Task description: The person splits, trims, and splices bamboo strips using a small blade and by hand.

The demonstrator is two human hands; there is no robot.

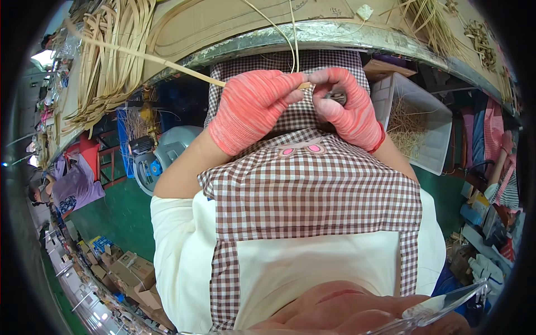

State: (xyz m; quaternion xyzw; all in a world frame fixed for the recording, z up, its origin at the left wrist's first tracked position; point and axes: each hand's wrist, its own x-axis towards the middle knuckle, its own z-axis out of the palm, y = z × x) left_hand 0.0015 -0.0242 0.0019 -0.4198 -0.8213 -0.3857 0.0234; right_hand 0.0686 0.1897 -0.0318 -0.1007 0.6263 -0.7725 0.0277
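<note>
Both my hands wear red-and-white knitted gloves and meet in front of my lap. My left hand (pixel 251 109) is closed around a pale, flat cane strip (pixel 162 62). The strip's long tail runs out past the wrist to the upper left, over the table edge. Its short end shows between the two hands. My right hand (pixel 350 109) is curled, with finger and thumb pinching at that end; the fingertips partly hide the grip. A thinner cane strand (pixel 294 36) comes down from the table in a loop to the left fingertips.
The curved worktable edge (pixel 262 42) lies ahead. A thick bundle of cane strips (pixel 114 53) hangs over it on the left; thin strands (pixel 427 19) lie at right. A white crate (pixel 441 137) holds scraps beside my right arm. A grey plastic stool (pixel 173 146) stands at left.
</note>
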